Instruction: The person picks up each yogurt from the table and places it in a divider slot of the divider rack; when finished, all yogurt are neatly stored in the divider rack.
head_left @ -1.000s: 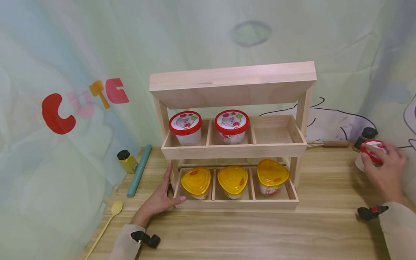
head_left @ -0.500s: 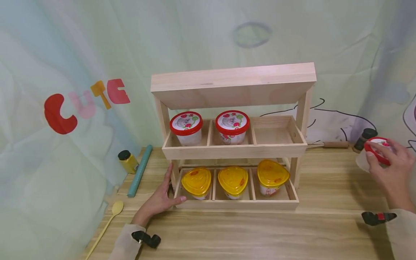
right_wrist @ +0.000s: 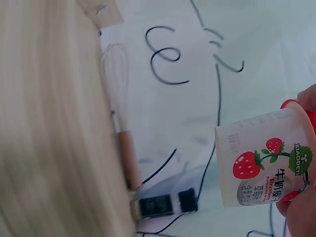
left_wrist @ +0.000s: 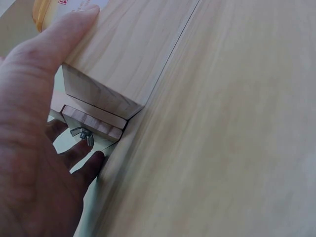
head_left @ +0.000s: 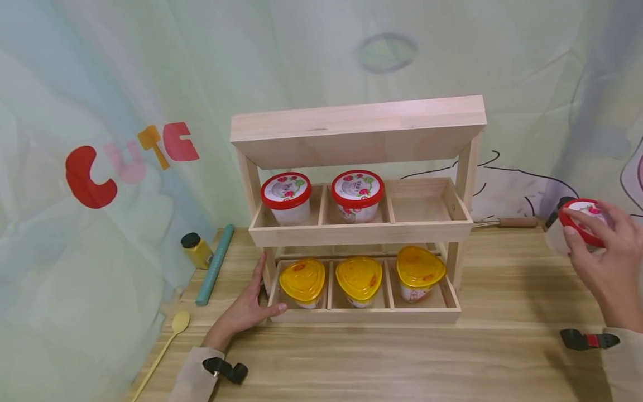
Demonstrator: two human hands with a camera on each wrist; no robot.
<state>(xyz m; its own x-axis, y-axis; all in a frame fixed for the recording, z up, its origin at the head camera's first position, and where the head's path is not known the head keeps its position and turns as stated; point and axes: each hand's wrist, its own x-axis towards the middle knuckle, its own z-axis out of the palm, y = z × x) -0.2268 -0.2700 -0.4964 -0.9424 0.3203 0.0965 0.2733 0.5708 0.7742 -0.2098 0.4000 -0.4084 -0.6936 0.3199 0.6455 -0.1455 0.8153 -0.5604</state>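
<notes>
A person's right hand [head_left: 605,254] grips a strawberry yogurt cup [head_left: 577,228] by its red lid, lifted off the table [head_left: 402,357] at about three o'clock from the wooden rack [head_left: 359,223]. The left hand [head_left: 246,307], fingers straight, rests flat against the rack's lower corner at about eight o'clock. The upper shelf's right compartment [head_left: 422,209] stands vacant beside two matching cups [head_left: 321,195]. Held only by the lid's rim, the cup could slip or pop loose; carried leftward, it might clip the rack's slanted top board [head_left: 359,131] or right post [head_left: 464,184].
</notes>
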